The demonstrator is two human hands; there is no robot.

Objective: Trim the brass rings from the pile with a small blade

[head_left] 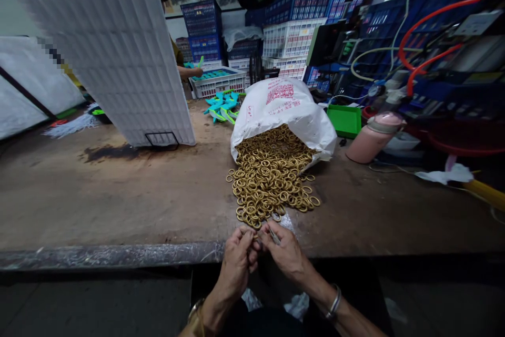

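Observation:
My left hand [237, 255] is closed in a pinch at the table's front edge, on what looks like one gold ring [255, 237]. Beside it, the fingers of my right hand [287, 253] are wrapped round a slim grey metal tool [273, 234], its kind partly hidden by the fingers. The fingertips of both hands meet at the ring. Just beyond them lies a pile of gold rings [262, 184], spilling from the open mouth of a white sack [252, 108] with red print.
A tall white ribbed panel [118, 63] stands at the left, with a person's hand [192, 72] behind it near a white crate [221, 84]. Turquoise and green pieces [221, 105] lie behind the sack. At the right are a green tray [344, 120] and a pink bottle [373, 137].

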